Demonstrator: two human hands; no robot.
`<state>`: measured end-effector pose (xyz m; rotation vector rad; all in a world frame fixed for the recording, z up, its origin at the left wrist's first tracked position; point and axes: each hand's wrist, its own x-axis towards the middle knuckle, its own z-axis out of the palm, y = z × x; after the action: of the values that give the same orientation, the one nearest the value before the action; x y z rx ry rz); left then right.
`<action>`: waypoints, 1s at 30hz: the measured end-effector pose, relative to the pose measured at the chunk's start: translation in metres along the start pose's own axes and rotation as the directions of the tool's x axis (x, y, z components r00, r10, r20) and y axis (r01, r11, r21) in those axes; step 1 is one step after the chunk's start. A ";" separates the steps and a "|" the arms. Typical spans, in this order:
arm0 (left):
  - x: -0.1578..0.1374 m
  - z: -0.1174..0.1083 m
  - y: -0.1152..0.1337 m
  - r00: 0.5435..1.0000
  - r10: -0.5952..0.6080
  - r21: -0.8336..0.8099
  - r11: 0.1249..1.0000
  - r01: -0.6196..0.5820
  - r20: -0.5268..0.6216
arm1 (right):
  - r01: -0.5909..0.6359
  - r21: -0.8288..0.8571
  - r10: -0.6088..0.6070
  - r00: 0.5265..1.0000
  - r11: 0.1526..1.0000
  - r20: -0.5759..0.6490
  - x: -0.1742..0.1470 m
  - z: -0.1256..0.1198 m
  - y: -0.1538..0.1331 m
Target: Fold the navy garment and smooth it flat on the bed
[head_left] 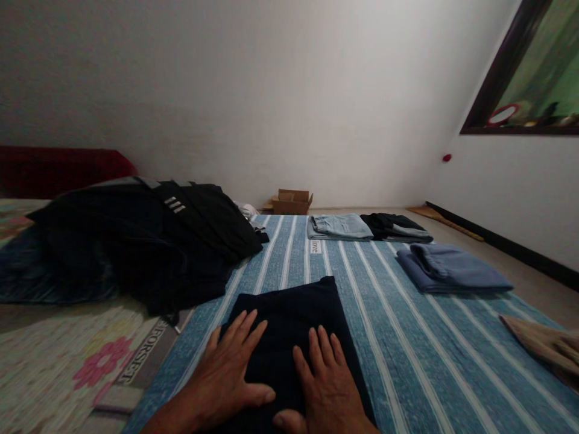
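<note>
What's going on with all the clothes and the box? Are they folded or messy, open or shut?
Dark navy garment: folded, flat on the striped blanket, both hands pressing on it.
Left hand: flat, fingers spread.
Right hand: flat, palm down.
Black clothes pile: unfolded, heaped.
Light blue jeans: folded.
Black garment: folded.
Blue garment: folded.
Cardboard box: open, flaps up.

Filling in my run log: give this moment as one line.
left hand flat on folded dark garment | right hand flat beside it | striped blue mat beneath
</note>
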<state>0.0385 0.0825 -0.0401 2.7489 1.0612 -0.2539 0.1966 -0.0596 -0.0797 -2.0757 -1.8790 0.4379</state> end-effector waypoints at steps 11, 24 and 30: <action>0.000 -0.008 0.005 0.998 -0.020 -0.004 1.000 0.020 0.052 | 0.002 0.020 -0.002 1.000 1.000 -0.004 -0.001 -0.006 -0.004; -0.001 -0.014 0.007 0.996 -0.033 0.029 0.999 0.031 0.085 | 0.008 0.026 -0.007 1.000 1.000 -0.028 -0.003 -0.007 -0.005; 0.000 -0.015 0.010 0.994 -0.054 0.043 0.998 0.050 0.099 | 0.015 0.028 -0.014 1.000 0.999 -0.020 -0.003 -0.007 -0.005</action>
<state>0.0462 0.0786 -0.0247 2.7142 1.1143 -0.4206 0.1947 -0.0618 -0.0710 -2.0393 -1.8647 0.4368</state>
